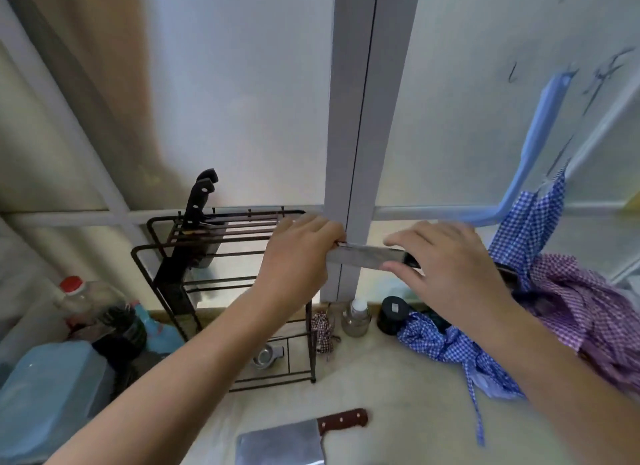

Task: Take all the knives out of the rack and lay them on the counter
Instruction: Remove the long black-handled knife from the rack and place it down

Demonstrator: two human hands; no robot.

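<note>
A dark wire rack (221,250) stands on the counter at the left of centre. Two black-handled knives (199,201) stay upright in its back left slots. In front of the window post I hold a long knife (363,257) level in the air. My left hand (298,257) pinches the tip end of its blade, and my right hand (446,267) grips its black handle. A cleaver (287,440) with a brown riveted handle lies flat on the beige counter (398,395) near the front edge.
Plastic bottles (86,305) and a blue jug (52,388) crowd the left of the rack. A small jar (356,317) and a black cup (394,314) stand behind the counter. Checked cloths (561,326) are heaped at the right. A steel cup (263,355) sits under the rack.
</note>
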